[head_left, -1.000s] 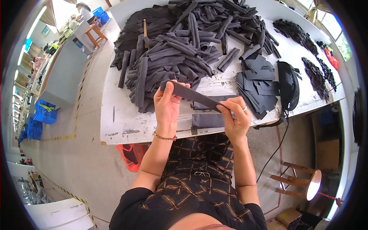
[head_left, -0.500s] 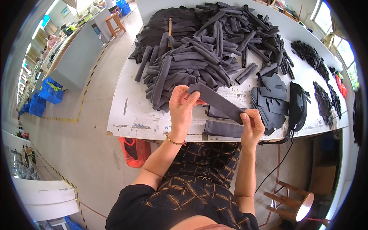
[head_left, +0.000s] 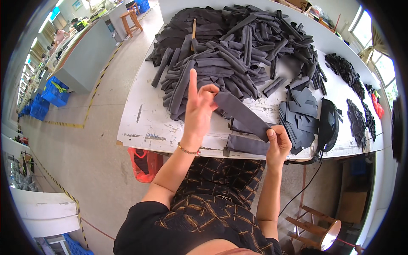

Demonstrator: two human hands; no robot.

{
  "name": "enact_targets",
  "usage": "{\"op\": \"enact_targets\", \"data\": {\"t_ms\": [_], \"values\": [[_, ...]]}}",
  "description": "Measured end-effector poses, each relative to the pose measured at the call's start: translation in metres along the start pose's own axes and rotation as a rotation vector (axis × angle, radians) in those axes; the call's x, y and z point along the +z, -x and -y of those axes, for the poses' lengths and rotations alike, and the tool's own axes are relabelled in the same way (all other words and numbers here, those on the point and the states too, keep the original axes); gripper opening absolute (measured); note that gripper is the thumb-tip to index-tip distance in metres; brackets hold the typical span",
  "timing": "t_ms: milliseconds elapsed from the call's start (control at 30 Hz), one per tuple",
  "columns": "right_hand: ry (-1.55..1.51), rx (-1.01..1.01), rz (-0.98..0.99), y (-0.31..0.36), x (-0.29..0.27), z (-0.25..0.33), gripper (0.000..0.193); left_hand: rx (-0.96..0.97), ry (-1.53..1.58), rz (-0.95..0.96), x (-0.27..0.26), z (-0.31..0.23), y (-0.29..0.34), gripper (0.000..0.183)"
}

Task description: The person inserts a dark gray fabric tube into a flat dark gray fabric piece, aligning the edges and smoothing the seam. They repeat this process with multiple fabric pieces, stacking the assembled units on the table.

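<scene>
While right hand [head_left: 278, 143] pinches flat grey cloth strip [head_left: 242, 114], left hand [head_left: 198, 111] half-spread, grip unclear

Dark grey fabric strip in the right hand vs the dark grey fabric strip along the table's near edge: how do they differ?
Support: the held strip is pinched at its lower end by the right hand; the edge strip lies on the white table.
Angle: the held strip slants from upper left to lower right; the edge strip runs nearly sideways.
Shared: both are dark grey, long and narrow.
</scene>
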State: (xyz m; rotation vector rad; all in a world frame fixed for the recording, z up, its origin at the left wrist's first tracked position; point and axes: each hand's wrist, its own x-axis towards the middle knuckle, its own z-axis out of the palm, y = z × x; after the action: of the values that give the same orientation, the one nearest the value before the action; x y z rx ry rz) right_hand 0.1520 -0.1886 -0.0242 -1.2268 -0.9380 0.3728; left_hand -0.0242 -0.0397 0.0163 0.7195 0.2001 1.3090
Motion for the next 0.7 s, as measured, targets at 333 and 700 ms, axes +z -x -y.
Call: {"op": "enact_targets", "data": {"t_ms": [333,700], "values": [[0.004,0.051,0.052,-0.001,-0.011,-0.008,0.017,-0.304,-0.525,0.524,-0.038,-0.036,-0.038,0.033],[0.039,0.028,0.087,0.000,-0.015,-0.005,0.016,-0.259,-0.748,0.563,-0.042,-0.044,-0.038,0.030]]}}
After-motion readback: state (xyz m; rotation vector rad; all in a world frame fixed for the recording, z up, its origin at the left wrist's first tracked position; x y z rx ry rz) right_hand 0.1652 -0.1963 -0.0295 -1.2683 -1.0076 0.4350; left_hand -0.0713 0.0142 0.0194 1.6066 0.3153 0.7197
